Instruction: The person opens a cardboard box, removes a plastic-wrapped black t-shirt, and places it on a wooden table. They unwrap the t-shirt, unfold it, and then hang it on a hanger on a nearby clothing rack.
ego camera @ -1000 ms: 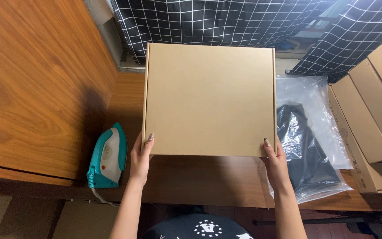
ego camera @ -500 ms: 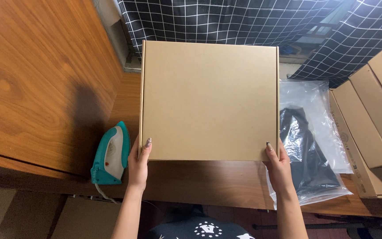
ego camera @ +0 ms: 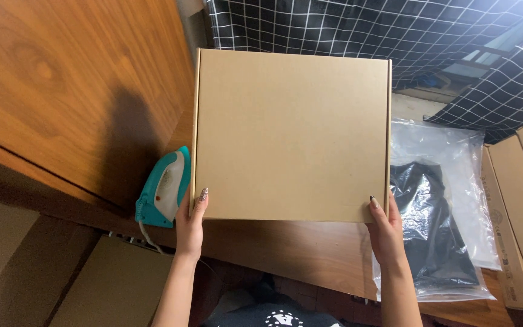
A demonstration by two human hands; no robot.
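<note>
Left hand (ego camera: 190, 225) and right hand (ego camera: 386, 232) grip the flat box (ego camera: 292, 134) by its near corners above the bench (ego camera: 286, 248), between iron (ego camera: 163, 188) and bagged garment (ego camera: 437, 224).

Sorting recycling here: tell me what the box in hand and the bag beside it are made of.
Box: apparently corrugated cardboard, matte brown, with sharply folded side edges. Bag: clear thin plastic film, glossy and wrinkled, showing a dark item inside.
</note>
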